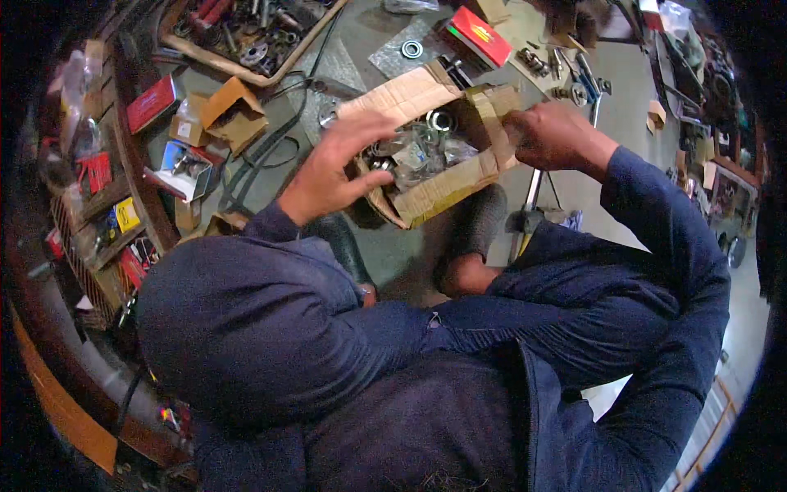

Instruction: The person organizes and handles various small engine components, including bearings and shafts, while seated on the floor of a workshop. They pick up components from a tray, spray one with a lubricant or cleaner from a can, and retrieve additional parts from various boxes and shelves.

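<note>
In front of my feet stands an opened brown cardboard box with its flaps spread outward. Inside lie clear plastic bags, a shiny metal ring and other metal parts. My left hand is over the box's left side, thumb and fingers apart, with nothing seen in it. At the right end, my right hand has its fingers curled closed on the box's side flap. Its fingertips are partly hidden behind the cardboard.
Beyond the box lie a bearing on plastic wrap, a red box and loose metal parts. A tray of greasy parts is at the far left. Smaller cartons and a black cable lie at the left.
</note>
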### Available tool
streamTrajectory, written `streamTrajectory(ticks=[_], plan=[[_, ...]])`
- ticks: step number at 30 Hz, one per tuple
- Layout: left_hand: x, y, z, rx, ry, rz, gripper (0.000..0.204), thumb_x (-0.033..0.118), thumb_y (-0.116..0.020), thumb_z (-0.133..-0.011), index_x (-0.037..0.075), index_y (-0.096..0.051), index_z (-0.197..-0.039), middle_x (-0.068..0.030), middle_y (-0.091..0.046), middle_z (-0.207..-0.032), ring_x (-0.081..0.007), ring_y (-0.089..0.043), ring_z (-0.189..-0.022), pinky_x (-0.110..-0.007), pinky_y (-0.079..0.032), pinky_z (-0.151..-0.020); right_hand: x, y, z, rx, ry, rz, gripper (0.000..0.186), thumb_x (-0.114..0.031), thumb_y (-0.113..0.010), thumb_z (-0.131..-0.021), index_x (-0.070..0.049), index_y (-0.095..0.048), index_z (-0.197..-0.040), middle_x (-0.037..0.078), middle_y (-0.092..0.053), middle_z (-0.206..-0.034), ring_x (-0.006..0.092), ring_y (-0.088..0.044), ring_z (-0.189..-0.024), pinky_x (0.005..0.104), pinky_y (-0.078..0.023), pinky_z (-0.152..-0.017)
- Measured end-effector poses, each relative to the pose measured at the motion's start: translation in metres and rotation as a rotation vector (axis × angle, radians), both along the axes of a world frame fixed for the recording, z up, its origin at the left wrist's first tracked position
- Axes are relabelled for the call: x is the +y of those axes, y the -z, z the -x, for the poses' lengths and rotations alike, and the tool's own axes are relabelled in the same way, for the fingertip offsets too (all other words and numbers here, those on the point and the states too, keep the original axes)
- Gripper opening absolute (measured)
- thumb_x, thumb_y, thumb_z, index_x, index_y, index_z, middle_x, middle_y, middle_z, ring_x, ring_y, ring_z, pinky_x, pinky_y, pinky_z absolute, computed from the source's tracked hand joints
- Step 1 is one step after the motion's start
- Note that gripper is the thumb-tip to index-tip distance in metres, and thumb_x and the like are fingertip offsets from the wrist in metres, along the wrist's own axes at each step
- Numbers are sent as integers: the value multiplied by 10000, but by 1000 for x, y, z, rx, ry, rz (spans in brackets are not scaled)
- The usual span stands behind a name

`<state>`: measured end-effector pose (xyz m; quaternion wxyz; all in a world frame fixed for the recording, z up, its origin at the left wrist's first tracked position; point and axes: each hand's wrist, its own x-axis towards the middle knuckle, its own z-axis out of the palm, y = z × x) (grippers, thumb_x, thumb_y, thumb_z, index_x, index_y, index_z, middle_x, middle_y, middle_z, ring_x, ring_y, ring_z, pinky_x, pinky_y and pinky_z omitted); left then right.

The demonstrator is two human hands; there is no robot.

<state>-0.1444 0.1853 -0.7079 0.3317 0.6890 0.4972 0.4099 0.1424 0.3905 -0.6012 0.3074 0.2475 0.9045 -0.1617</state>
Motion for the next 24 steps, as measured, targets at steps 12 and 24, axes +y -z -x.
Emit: streamTrajectory(ticks=[12,24], plan=[[-2,15,-43,334,-105,-26,828,272,-852,-692,-58,-466,-1346,-211,-461,-1397,-404,-420,-1315,-481,-347,-1115,-6,38,-32,248,667,432,492,-202,-723,-897,33,-547,-1291,134,-683,-1130,194,-640,-1045,347,-506,-914],[17,4,-43,292,-36,17,1047,318,-870,-647,-33,-319,-1465,-198,-508,-1362,-376,-469,-1301,-464,-366,-1109,-35,22,3,541,528,507,555,-311,-808,-836,0,-581,-1236,138,-713,-900,287,-677,-837,454,-523,-768]])
